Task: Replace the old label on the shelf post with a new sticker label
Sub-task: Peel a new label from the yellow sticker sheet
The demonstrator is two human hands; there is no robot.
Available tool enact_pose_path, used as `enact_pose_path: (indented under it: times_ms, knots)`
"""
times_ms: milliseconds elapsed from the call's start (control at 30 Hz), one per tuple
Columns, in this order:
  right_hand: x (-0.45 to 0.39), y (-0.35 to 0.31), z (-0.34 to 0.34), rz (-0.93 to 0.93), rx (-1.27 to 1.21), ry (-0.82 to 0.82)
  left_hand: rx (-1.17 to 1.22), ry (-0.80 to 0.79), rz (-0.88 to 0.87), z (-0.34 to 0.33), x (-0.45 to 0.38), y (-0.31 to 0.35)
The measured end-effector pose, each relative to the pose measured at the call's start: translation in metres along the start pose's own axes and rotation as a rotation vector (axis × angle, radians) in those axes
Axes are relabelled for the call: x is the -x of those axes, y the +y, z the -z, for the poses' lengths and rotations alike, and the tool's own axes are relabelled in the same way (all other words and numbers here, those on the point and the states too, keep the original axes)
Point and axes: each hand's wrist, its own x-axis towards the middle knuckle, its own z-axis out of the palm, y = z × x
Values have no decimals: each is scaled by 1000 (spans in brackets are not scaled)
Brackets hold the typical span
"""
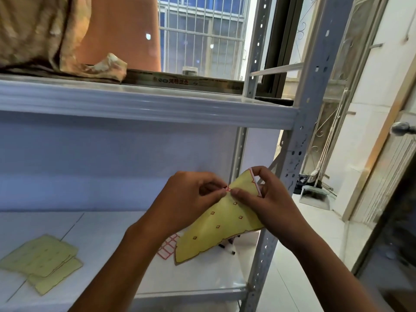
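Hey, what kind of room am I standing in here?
Probably a storage or utility corner of a home: a metal shelving unit by a barred window, with a broom and dustpan leaning beside a doorway.

Yellow backing sheet (221, 224), mostly stripped, held tilted above the shelf's right end. Small red-bordered sticker label (227, 189) partly lifted at its upper corner. Grey perforated shelf post (299, 140) upright just beside.
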Motion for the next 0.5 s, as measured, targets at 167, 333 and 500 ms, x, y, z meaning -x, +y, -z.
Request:
enact_pose_path:
  times_ms: [167,333,500]
  knots:
    - [-3,5,-3,51,101,-22,-34,-47,37,3,0,-1]
    - [-4,5,-4,50,120,-46,-49,-40,42,3,2,-2]
    - [-4,7,-2,0,18,-21,75,87,125,4,2,-5]
